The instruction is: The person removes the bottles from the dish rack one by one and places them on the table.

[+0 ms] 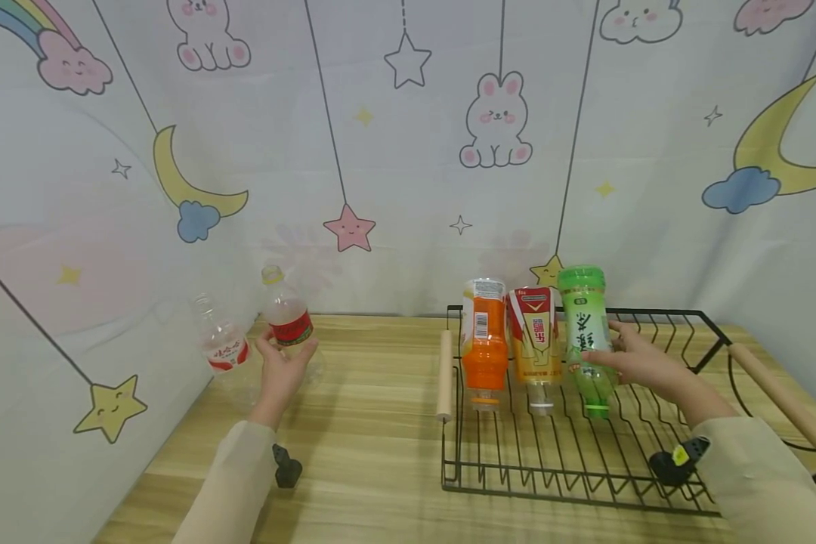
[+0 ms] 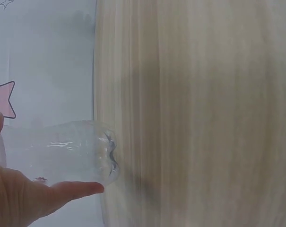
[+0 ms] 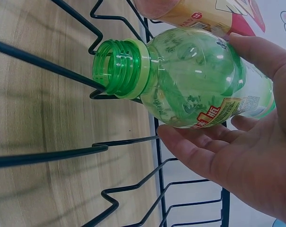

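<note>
My left hand (image 1: 280, 375) holds a clear plastic bottle with a red label (image 1: 292, 329), upright and uncapped, thumb on one side and fingers on the other. The left wrist view shows its see-through lower half (image 2: 62, 149) close over the table. Beside it on the left stands another clear bottle with a white and red label (image 1: 226, 349). At the black wire rack (image 1: 537, 491), my right hand (image 1: 642, 361) grips a green bottle (image 1: 588, 325) turned neck down. Its open green mouth (image 3: 117, 68) sits among the rack wires in the right wrist view.
Left of the green bottle, an orange bottle (image 1: 486, 355) and a gold and red bottle (image 1: 537, 332) stand neck down in the rack. Wooden handles (image 1: 445, 378) flank the rack on the wooden table (image 1: 367, 438). A printed curtain (image 1: 408, 166) hangs behind.
</note>
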Demonstrator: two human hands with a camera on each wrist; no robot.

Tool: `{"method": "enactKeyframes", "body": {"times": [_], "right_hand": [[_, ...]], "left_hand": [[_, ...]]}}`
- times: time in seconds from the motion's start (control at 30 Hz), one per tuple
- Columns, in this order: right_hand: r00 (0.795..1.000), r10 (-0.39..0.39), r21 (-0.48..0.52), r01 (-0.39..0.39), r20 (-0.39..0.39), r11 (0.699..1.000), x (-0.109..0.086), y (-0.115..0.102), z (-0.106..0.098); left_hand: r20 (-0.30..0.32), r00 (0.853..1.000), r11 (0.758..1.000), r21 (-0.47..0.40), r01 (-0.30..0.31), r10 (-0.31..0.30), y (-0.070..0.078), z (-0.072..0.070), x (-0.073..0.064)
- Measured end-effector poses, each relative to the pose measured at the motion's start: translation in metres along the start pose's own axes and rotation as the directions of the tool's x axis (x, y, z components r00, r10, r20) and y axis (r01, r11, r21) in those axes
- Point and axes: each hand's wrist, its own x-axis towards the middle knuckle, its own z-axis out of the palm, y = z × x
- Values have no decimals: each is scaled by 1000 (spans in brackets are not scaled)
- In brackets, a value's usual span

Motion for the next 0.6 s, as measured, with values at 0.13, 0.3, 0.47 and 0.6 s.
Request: {"method": "enactKeyframes", "body": {"times": [0.13, 0.3, 0.47, 0.6], "right_hand": [[1000, -5, 5, 5, 12, 1000, -1, -2, 0], [1000, -8, 5, 8, 17, 1000, -2, -4, 1], [1000, -8, 4, 8, 19, 1000, -5, -6, -1], [1000, -11, -14, 11, 0, 1000, -7, -8, -5]], "left_hand": [[5, 1000, 1000, 1, 4, -4, 1, -1, -1], [12, 1000, 1000, 1, 12, -12, 1, -2, -2], [17, 999, 1000, -11, 29, -29, 2, -2, -1], [30, 997, 998, -17, 67, -67, 4, -1, -3]]}}
